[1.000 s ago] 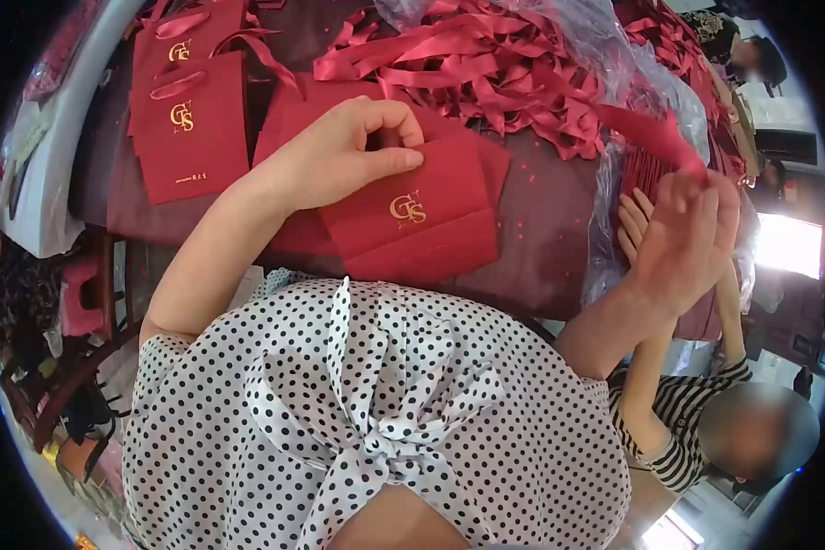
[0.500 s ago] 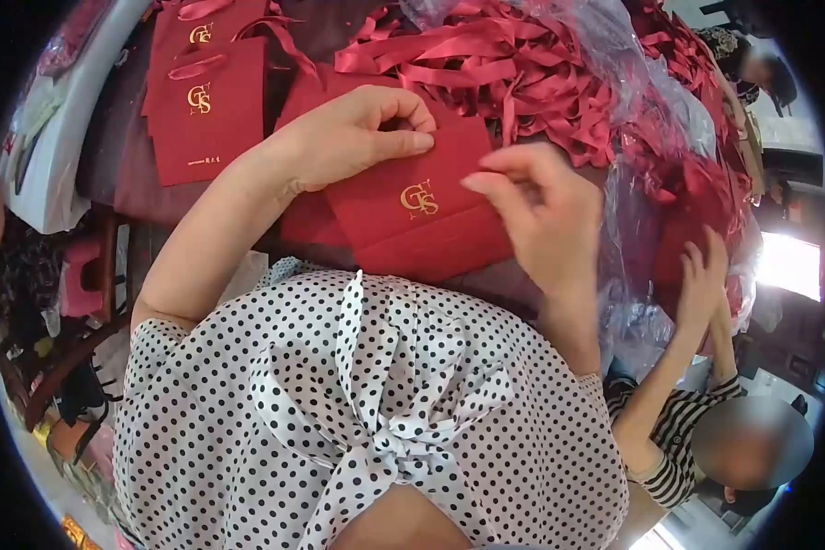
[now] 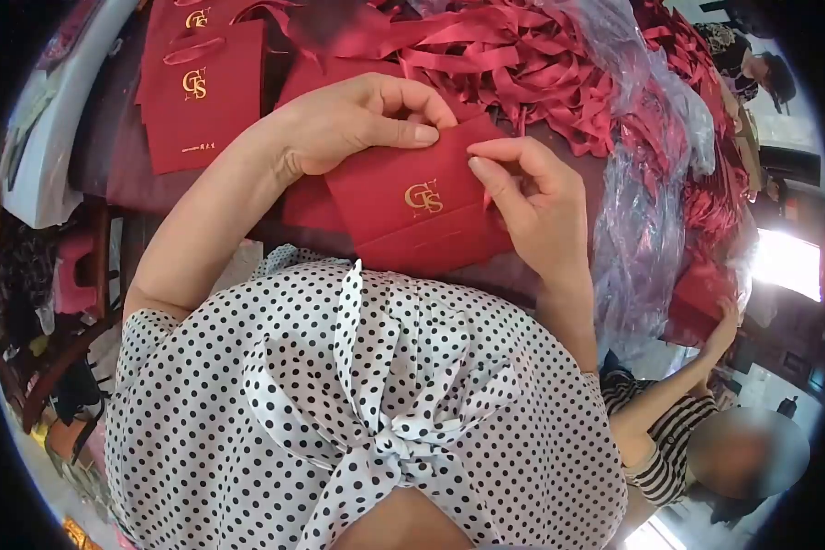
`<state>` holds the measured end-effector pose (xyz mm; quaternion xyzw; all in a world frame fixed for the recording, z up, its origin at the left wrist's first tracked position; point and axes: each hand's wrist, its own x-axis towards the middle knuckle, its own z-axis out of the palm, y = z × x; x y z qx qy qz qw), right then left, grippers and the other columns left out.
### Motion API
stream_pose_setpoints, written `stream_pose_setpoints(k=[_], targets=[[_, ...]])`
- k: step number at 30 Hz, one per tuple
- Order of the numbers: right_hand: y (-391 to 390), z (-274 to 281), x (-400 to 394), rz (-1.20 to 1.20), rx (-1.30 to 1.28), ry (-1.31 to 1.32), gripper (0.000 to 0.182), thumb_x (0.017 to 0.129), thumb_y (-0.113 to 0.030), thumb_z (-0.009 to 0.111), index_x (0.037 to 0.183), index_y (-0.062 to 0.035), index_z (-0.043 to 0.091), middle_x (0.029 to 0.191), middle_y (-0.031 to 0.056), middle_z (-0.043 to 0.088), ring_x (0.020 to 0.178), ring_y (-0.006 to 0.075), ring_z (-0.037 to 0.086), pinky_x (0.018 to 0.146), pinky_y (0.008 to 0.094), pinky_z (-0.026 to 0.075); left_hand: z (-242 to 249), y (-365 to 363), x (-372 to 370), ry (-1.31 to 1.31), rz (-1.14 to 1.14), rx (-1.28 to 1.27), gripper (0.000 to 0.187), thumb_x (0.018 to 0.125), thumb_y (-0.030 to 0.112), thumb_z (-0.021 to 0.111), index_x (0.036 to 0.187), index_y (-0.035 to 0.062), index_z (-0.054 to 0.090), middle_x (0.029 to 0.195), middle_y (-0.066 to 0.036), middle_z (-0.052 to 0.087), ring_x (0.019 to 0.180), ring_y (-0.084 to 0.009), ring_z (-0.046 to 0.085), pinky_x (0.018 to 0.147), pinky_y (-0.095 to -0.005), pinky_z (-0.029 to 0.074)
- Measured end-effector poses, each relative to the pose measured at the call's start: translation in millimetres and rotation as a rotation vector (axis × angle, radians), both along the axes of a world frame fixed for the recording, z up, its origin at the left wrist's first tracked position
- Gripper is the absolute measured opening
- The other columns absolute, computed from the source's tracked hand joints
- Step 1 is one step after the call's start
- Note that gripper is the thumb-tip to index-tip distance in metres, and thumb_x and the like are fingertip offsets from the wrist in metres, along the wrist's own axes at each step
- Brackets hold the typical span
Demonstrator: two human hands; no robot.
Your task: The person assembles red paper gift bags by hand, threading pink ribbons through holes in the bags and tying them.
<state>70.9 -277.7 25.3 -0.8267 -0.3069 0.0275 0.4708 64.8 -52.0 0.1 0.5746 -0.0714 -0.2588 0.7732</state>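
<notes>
A dark red paper bag [image 3: 385, 203] with a gold "CTS"-like emblem lies flat and tilted in front of my chest. My left hand [image 3: 390, 119] pinches its top edge between thumb and fingers. At the bag's upper right corner, my right hand [image 3: 532, 188] has thumb and forefinger closed together. A thin strip of red ribbon [image 3: 487, 198] shows just below that thumb; its ends are hidden. More red bags [image 3: 312, 206] lie beneath the held one.
Finished-looking red bags with ribbon handles [image 3: 206, 115] overlap at the upper left. A heap of red ribbons [image 3: 522, 69] spreads beyond my hands, beside crumpled clear plastic [image 3: 637, 238]. At the right, a person in a striped top [image 3: 660, 449] reaches toward red material [image 3: 697, 298].
My right hand has moved slightly up and left, and its fingers have closed at the bag's corner. My left hand keeps its hold. The other person's hand has moved lower right.
</notes>
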Motion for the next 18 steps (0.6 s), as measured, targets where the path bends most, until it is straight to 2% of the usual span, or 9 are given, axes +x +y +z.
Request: stream_pose_setpoints(k=[2, 4, 8, 14, 16, 18], targets=[[0.4, -3.7, -2.6, -0.013, 0.012, 0.043, 0.009, 0.083, -0.006, 0.068, 0.090, -0.0008, 0.065, 0.076, 0.0067, 0.064, 0.065, 0.0105, 0.059, 0.056, 0.0234, 0.045, 0.7, -0.8, -0.5, 0.028, -0.023, -0.034, 0.013, 0.087, 0.011, 0.065, 0.098, 0.0044, 0.063, 0.089, 0.005, 0.056, 0.084, -0.0026, 0.050, 0.079, -0.0160, 0.040], [4.2, -6.5, -7.1, -0.124, 0.133, 0.193, 0.008, 0.083, -0.007, 0.069, 0.086, -0.0005, 0.065, 0.073, 0.0047, 0.064, 0.061, 0.0076, 0.057, 0.054, 0.0229, 0.044, -2.0, 1.2, 1.4, 0.015, -0.045, -0.051, 0.013, 0.087, 0.012, 0.066, 0.097, 0.0046, 0.063, 0.088, 0.005, 0.056, 0.084, -0.0025, 0.050, 0.079, -0.0160, 0.040], [5.5, -1.8, -6.5, -0.112, 0.065, 0.197, 0.009, 0.083, -0.008, 0.070, 0.084, -0.0005, 0.065, 0.069, 0.0029, 0.063, 0.058, 0.0059, 0.055, 0.051, 0.0233, 0.043, -4.7, 1.5, 2.1, 0.006, -0.048, -0.030, 0.011, 0.087, 0.012, 0.066, 0.093, 0.0056, 0.060, 0.087, 0.006, 0.055, 0.083, -0.0016, 0.049, 0.077, -0.0159, 0.039], [12.7, 0.3, -3.1, -0.091, -0.014, 0.035, 0.009, 0.081, -0.008, 0.070, 0.083, -0.0010, 0.064, 0.065, 0.0045, 0.061, 0.054, 0.0086, 0.054, 0.050, 0.0239, 0.043, -1.4, 0.0, -2.7, -0.145, 0.000, 0.086, 0.011, 0.088, 0.014, 0.065, 0.086, 0.0073, 0.056, 0.083, 0.008, 0.050, 0.077, -0.0008, 0.043, 0.071, -0.0162, 0.035], [15.5, -1.3, -1.1, -0.039, -0.016, -0.134, 0.007, 0.083, -0.005, 0.069, 0.086, 0.0002, 0.066, 0.064, -0.0014, 0.058, 0.053, 0.0013, 0.047, 0.047, 0.0189, 0.035, 3.0, -2.4, -5.9, -0.194, 0.028, 0.152, 0.011, 0.088, 0.014, 0.065, 0.086, 0.0066, 0.056, 0.082, 0.008, 0.050, 0.079, -0.0023, 0.043, 0.072, -0.0175, 0.035], [17.8, -2.9, -2.0, -0.039, -0.027, -0.117, 0.006, 0.083, -0.005, 0.068, 0.085, 0.0001, 0.065, 0.063, -0.0012, 0.057, 0.053, 0.0016, 0.047, 0.047, 0.0192, 0.035, 1.4, -2.8, -7.7, -0.244, 0.053, 0.216, 0.012, 0.088, 0.014, 0.064, 0.086, 0.0058, 0.056, 0.082, 0.007, 0.049, 0.080, -0.0038, 0.043, 0.073, -0.0187, 0.035]])
